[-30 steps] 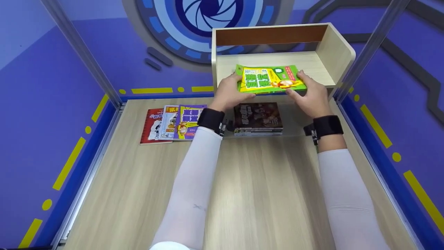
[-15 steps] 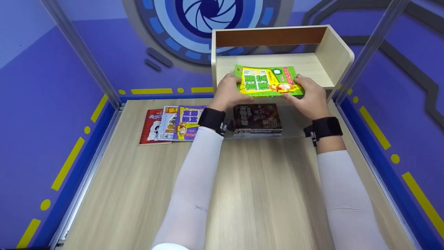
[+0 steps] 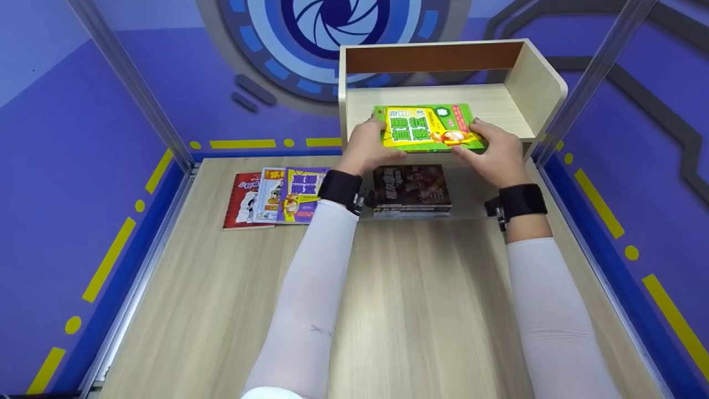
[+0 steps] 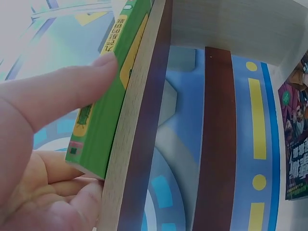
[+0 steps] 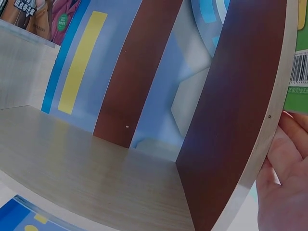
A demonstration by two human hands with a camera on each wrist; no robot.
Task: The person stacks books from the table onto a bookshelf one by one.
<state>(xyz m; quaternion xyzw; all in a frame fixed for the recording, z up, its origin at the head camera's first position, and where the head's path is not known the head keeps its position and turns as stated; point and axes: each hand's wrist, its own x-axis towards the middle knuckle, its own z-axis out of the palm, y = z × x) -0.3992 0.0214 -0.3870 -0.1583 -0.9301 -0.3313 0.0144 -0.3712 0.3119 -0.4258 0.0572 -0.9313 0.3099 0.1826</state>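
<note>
**Decent light, but the left wrist cam's corner is blown out**

Head view's bright, with a pale sheen down the table (image 3: pixel 407 338) and a soft shadow beside the right sleeve (image 3: pixel 554 299). Dark books (image 3: pixel 412 185) sit dim under the shelf (image 3: pixel 365 102); lettering on the green book (image 3: pixel 429 127) looks smeary. Left wrist whites out upper left. Right wrist's hazy, shelf edges bowed.

You have a purple left wall (image 3: pixel 55 166) and right wall (image 3: pixel 659 127) to either side, and a far wall (image 3: pixel 299 124) bearing a blue ring emblem (image 3: pixel 335 14). Metal posts (image 3: pixel 124 77) stand at the far corners; yellow dashes (image 3: pixel 111 259) run low along all three walls. Before you, light glosses a pale wood-grain table (image 3: pixel 410 316), with a wooden shelf unit (image 3: pixel 534 86) at its far right.
</note>
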